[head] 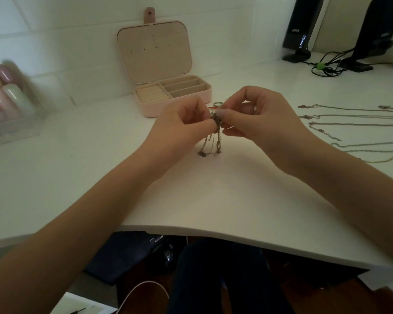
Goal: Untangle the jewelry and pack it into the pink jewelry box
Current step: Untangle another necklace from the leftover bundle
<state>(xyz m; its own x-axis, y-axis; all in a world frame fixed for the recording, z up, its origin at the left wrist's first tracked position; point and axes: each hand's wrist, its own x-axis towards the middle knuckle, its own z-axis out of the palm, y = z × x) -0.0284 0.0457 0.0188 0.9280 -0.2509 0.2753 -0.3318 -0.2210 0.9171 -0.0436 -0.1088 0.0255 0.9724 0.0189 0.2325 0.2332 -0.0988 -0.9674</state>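
My left hand (186, 123) and right hand (254, 118) pinching a knot of chains (214, 137) (ends dangling) above the white desk (213, 196), open pink box (168, 96) behind

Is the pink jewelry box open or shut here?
Open. The pink jewelry box has its lid standing upright at the back, and the tray compartments show, with no jewelry visible in them.

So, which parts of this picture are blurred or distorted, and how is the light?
Head view: dim, soft light; the clear case of bottles at left is smeared by blur; the tangled chains between both hands look soft; the table edge bows from wide-angle distortion.
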